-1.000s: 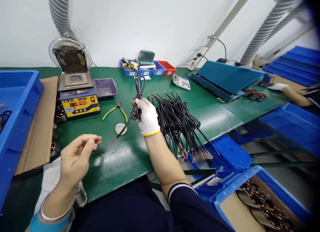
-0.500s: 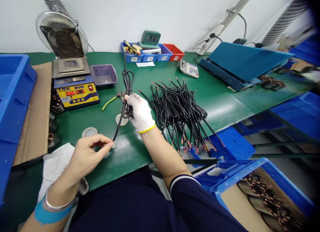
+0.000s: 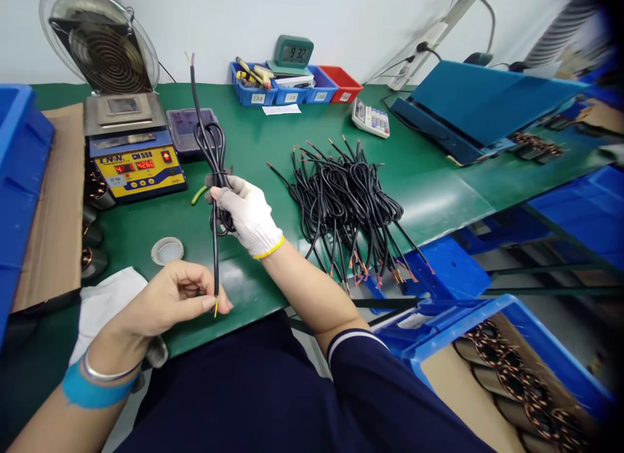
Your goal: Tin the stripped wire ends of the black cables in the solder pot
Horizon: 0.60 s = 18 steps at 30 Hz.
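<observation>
A bundled black cable [image 3: 210,147] stands upright over the bench, gripped around its tied middle by my gloved right hand [image 3: 246,212]. Thin coloured wires stick out of its top end. My bare left hand [image 3: 182,294] pinches the cable's lower end between thumb and fingers, where a yellow wire tip shows. Behind the right hand, pliers with a green handle [image 3: 199,194] are mostly hidden. To the right lies a pile of similar black cables [image 3: 346,206] with bare copper and coloured wire ends.
On the left are a soldering pot [image 3: 136,170], a purple tray [image 3: 182,131], a round tin [image 3: 167,251], a white glove [image 3: 110,303] and a blue crate [image 3: 19,180]. Small bins [image 3: 256,97] and a calculator [image 3: 370,118] sit behind. A crate of copper-wound stators [image 3: 511,375] stands lower right.
Both hands have shifted with the cable, the right one leftward, the left one slightly down and right. The cable's lower part now hangs straighter, and its yellow wire tip has come into view.
</observation>
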{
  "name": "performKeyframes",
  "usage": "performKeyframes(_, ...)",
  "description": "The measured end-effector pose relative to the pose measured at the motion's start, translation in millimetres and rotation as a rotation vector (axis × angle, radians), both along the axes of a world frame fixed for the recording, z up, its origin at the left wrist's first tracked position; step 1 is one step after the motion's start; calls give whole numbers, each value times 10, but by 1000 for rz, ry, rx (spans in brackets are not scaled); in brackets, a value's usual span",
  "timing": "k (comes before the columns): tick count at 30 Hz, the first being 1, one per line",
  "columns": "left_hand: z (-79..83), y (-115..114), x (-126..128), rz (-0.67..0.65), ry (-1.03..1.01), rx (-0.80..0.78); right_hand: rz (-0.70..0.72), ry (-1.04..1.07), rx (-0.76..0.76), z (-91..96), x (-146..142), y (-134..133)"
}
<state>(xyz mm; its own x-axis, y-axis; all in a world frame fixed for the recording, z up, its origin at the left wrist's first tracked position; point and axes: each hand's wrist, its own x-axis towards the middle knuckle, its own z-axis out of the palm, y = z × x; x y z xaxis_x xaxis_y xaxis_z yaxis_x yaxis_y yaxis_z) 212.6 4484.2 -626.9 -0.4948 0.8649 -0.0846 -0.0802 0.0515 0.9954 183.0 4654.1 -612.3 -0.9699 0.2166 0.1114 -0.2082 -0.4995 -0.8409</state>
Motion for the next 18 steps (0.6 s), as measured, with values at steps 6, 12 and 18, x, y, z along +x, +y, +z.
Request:
performKeyframes(6, 15, 23, 46, -115, 44, 18, 40, 35, 127, -97, -2, -114)
performKeyframes(12, 23, 14, 68, -142, 92, 6, 97, 14, 167, -126, 32, -200)
performKeyframes(18, 37, -23, 65, -211, 78, 66, 134, 10, 214, -124, 72, -237)
